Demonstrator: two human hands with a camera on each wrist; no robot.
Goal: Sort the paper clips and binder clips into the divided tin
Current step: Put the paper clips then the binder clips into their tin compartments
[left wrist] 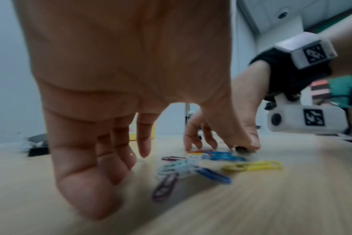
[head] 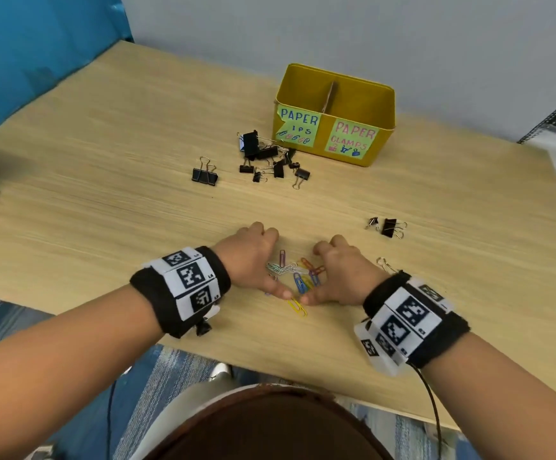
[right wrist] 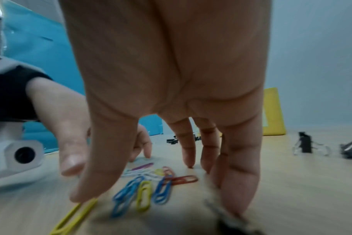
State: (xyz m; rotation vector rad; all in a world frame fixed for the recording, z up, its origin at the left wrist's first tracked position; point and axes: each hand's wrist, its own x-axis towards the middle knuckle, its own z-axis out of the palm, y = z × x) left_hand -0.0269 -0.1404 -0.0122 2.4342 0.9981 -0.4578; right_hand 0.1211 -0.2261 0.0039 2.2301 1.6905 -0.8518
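Observation:
A small heap of coloured paper clips (head: 298,277) lies on the wooden table between my two hands. My left hand (head: 256,260) stands on its fingertips (left wrist: 94,198) at the heap's left, fingers straight and spread. My right hand (head: 334,273) stands the same way at the heap's right, thumb tip (right wrist: 84,194) touching a yellow clip (right wrist: 74,217). Neither hand holds anything. The paper clips (left wrist: 195,167) (right wrist: 145,189) lie loose under both palms. Black binder clips (head: 270,157) are scattered in front of the yellow divided tin (head: 334,117), which carries two paper labels.
One binder clip (head: 205,174) lies apart to the left; two more (head: 389,227) lie to the right, and a wire handle (head: 386,264) shows beside my right wrist. A grey wall stands behind the tin. The table's front edge (head: 270,366) runs close to my body.

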